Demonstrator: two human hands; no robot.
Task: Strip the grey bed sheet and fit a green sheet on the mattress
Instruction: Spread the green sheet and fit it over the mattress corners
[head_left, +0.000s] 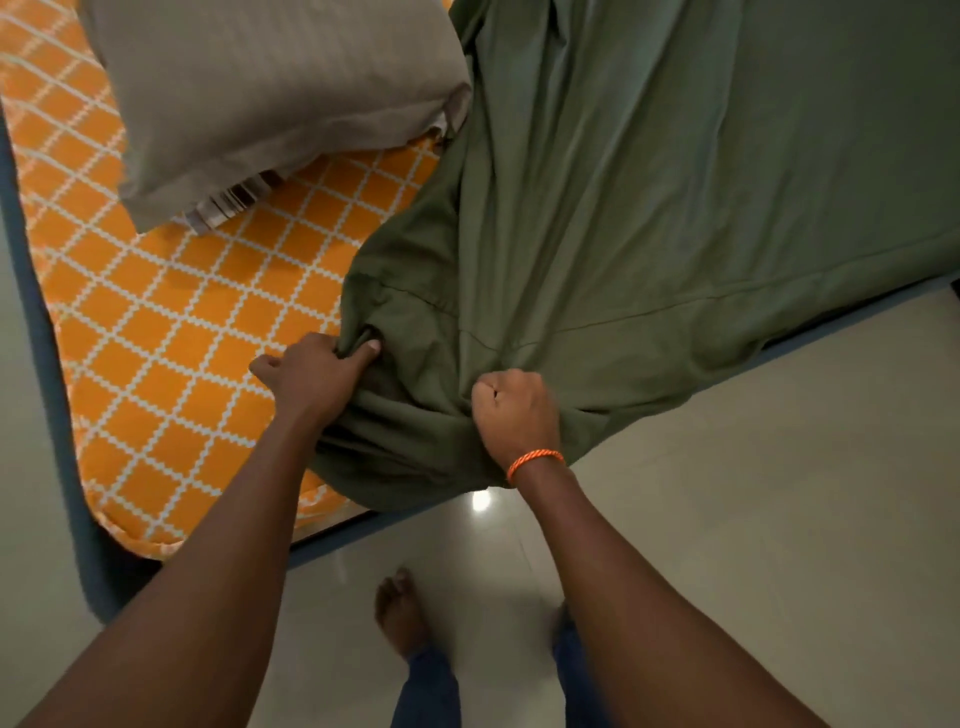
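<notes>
A green sheet (675, 182) covers the right part of the mattress and bunches toward the near edge. The mattress (171, 332) shows its orange cover with a white lattice pattern on the left. My left hand (317, 374) pinches a fold of the green sheet at its left edge, thumb on top. My right hand (514, 410), with an orange band at the wrist, grips a gathered bunch of the same sheet in a fist at the near edge of the bed. No grey sheet is in view on the mattress.
A grey pillow (270, 88) lies at the upper left on the mattress, with striped fabric (234, 200) peeking from under it. A blue bed frame edge (47, 364) borders the mattress. Pale tiled floor (753, 493) and my bare foot (400, 613) are below.
</notes>
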